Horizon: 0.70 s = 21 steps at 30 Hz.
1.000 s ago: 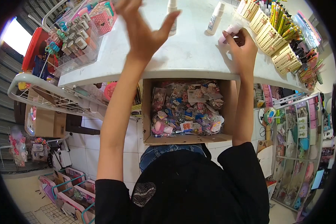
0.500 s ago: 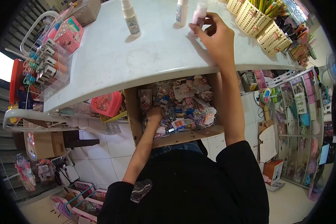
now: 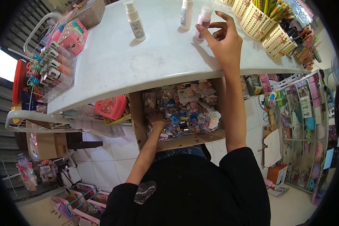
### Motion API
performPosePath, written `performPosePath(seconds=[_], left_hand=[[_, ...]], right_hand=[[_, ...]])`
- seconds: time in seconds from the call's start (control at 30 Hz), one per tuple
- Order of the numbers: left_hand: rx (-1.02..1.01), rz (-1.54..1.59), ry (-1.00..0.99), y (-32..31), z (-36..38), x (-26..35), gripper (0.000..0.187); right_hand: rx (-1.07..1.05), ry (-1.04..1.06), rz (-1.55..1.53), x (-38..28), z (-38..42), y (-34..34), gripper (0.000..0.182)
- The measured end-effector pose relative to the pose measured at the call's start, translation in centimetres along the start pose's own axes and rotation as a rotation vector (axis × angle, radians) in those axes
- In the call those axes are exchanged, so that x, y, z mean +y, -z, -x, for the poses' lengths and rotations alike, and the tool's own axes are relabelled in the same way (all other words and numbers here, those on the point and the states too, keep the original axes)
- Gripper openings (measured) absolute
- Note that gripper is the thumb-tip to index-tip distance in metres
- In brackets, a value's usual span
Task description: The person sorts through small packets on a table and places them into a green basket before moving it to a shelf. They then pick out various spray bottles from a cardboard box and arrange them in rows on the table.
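Note:
On the table stands a small pink bottle with a clear cap. Beside it is my right hand, its thumb close against the bottle's side and its fingers lifted and spread. A white spray-type bottle with a blue print stands just left of the pink one, and a similar white bottle is farther left. Below the table edge, my left hand reaches into a cardboard box, fingers spread over many small plastic-wrapped packets. A flat packet leans in the box's left corner.
Cream woven baskets of pens and pencils line the table's right side. At left are a clear rack of bottles and a pink dotted box. A pink heart-shaped tub sits left of the cardboard box; shelves stand right.
My right hand's fingers have loosened and spread away from the pink bottle, which now stands on the table. My left hand has spread out over the packets.

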State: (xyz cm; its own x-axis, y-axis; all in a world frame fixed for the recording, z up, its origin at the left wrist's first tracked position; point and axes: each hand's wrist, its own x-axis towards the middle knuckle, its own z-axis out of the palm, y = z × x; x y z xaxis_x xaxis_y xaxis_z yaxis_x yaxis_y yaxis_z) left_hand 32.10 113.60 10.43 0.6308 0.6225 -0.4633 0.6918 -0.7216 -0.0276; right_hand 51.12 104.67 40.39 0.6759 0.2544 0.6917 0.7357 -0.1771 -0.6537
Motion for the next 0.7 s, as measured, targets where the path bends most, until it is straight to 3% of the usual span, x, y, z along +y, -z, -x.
performPosePath(seconds=[0.13,0.2,0.33,0.4,0.53,0.63,0.7], left_hand=[[0.059,0.145,-0.057,-1.0,-0.6,-0.2,0.074],[-0.007,0.461,0.013,-1.0,-1.4,-0.3,0.064],[-0.049,0.231,0.034,-1.5,-1.5,1.0,0.055],[0.034,0.066,-0.023,-1.6,-1.3,1.7,0.053],[0.115,0.044,-0.058,-1.6,-1.1,2.0,0.055],[0.096,0.082,-0.115,-0.7,-0.6,1.3,0.057],[0.133,0.286,-0.334,0.7,0.3,0.1,0.055]], right_hand=[[0.022,-0.003,-0.011,-0.1,0.0,0.0,0.052],[0.025,-0.007,-0.019,-0.2,0.0,-0.1,0.051],[0.032,-0.025,-0.027,-0.4,0.0,0.0,0.05],[0.044,-0.03,-0.039,-0.4,0.0,0.1,0.05],[0.066,-0.037,-0.018,-0.2,-0.1,0.4,0.046],[0.315,0.126,-0.285,-0.3,-0.2,1.1,0.036],[0.391,0.373,-0.231,-0.8,1.5,2.6,0.027]])
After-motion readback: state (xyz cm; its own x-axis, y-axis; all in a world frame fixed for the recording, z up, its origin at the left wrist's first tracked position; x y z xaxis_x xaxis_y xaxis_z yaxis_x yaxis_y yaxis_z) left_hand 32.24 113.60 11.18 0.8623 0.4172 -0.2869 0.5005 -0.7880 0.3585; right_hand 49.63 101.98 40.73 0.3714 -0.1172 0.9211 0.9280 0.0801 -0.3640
